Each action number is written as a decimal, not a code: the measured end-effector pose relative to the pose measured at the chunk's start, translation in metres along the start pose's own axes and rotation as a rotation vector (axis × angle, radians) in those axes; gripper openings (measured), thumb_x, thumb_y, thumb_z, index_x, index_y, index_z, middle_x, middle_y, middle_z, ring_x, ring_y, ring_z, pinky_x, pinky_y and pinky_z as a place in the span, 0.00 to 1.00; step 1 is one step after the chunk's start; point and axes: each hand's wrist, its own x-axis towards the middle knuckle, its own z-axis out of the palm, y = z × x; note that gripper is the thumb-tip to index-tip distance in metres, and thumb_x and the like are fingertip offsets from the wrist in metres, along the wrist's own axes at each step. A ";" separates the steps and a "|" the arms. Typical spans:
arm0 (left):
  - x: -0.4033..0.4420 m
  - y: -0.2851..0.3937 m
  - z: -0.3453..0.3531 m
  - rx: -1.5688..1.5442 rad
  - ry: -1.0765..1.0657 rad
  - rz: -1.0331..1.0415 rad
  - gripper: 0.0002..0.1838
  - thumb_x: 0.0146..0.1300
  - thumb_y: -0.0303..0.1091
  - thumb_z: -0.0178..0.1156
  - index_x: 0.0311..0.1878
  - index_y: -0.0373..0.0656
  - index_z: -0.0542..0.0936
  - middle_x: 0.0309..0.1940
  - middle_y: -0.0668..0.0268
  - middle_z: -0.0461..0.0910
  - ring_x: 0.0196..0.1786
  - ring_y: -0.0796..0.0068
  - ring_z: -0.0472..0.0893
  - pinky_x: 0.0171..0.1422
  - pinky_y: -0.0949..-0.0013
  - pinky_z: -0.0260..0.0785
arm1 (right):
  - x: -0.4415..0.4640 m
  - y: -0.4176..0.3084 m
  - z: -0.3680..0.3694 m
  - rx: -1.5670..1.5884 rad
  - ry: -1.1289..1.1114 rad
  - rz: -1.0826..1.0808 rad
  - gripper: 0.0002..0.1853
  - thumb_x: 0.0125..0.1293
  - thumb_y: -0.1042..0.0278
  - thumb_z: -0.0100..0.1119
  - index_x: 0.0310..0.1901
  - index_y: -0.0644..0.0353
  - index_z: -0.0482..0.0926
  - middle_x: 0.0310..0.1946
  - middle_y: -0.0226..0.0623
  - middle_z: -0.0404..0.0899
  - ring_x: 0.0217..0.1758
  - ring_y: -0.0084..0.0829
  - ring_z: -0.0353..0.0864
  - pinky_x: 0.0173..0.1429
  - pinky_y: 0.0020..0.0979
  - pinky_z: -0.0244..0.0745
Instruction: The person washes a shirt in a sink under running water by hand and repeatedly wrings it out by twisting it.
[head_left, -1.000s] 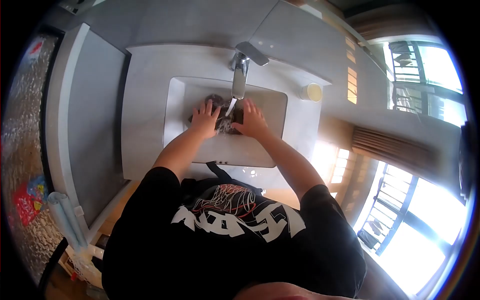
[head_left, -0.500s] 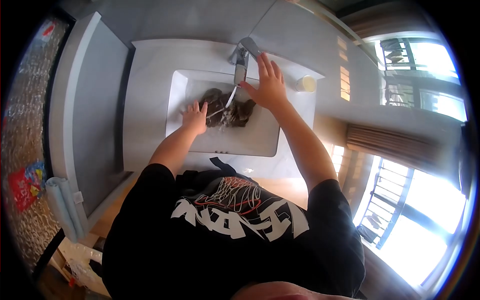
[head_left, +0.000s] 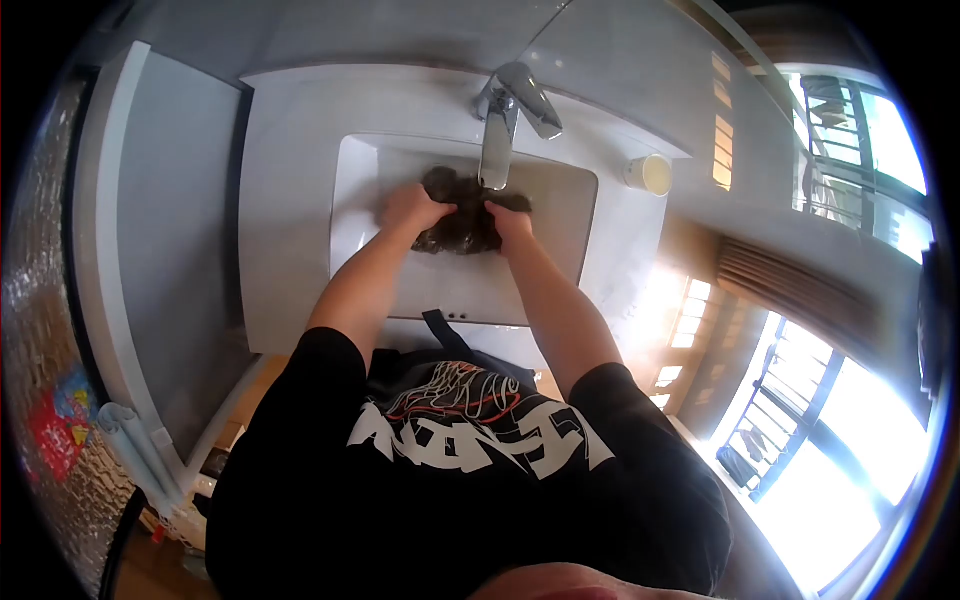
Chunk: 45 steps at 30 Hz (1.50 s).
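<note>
Dark brown cloth (head_left: pixel 455 225), one, bunched and wet-looking; lies in the sink, upper centre of the frame, below the tap spout.

Left hand (head_left: pixel 412 210): on the cloth's left side; grip closed on the fabric, thumb laid across it and pointing inward, other fingers mostly hidden.

Right hand (head_left: pixel 513 225): on the cloth's right side; grip likewise closed on the fabric, thumb uppermost, fingers largely out of sight.

Sink (head_left: pixel 560 225), one, pale, rectangular with rounded corners, set into a light grey table (head_left: pixel 285 190).

Tap (head_left: pixel 499 140), one, chrome, mounted behind the sink; lever angled toward the right of the frame.

Cup (head_left: pixel 650 176), one, pale with yellowish top, standing on the table right of the sink.

Shirt (head_left: pixel 460 520), one, black with white lettering, worn by the person, lower centre.
</note>
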 end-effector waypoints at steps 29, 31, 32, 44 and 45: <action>0.011 -0.015 0.000 0.462 -0.024 0.517 0.35 0.47 0.48 0.71 0.60 0.45 0.79 0.66 0.38 0.68 0.70 0.33 0.64 0.76 0.39 0.52 | 0.049 -0.036 0.014 -0.961 -0.057 -0.812 0.24 0.54 0.49 0.66 0.50 0.51 0.80 0.49 0.35 0.80 0.54 0.50 0.79 0.51 0.51 0.77; 0.019 -0.008 -0.014 0.273 -0.154 0.433 0.33 0.45 0.42 0.71 0.59 0.44 0.80 0.64 0.42 0.71 0.66 0.37 0.70 0.71 0.46 0.63 | 0.032 -0.075 -0.012 -0.724 -0.212 -0.697 0.28 0.49 0.50 0.70 0.51 0.53 0.78 0.51 0.38 0.79 0.56 0.49 0.78 0.53 0.48 0.77; 0.018 -0.013 -0.013 0.137 -0.055 0.443 0.39 0.42 0.34 0.72 0.63 0.43 0.74 0.60 0.45 0.74 0.62 0.41 0.74 0.63 0.53 0.71 | 0.020 -0.090 -0.021 -0.642 -0.249 -0.639 0.30 0.48 0.51 0.72 0.52 0.54 0.77 0.53 0.39 0.77 0.58 0.50 0.77 0.54 0.48 0.76; -0.037 -0.067 0.004 0.398 0.390 0.859 0.58 0.35 0.43 0.80 0.75 0.57 0.63 0.70 0.54 0.63 0.78 0.46 0.52 0.79 0.34 0.38 | -0.067 -0.050 -0.058 -0.574 -0.119 -0.651 0.46 0.44 0.58 0.79 0.65 0.55 0.63 0.72 0.57 0.54 0.75 0.61 0.54 0.72 0.52 0.64; -0.042 -0.056 -0.004 0.391 0.339 0.827 0.59 0.34 0.47 0.80 0.75 0.57 0.63 0.73 0.51 0.58 0.79 0.44 0.48 0.79 0.33 0.35 | -0.071 -0.058 -0.059 -0.558 -0.118 -0.623 0.50 0.43 0.57 0.80 0.68 0.54 0.61 0.73 0.57 0.52 0.76 0.62 0.51 0.73 0.53 0.62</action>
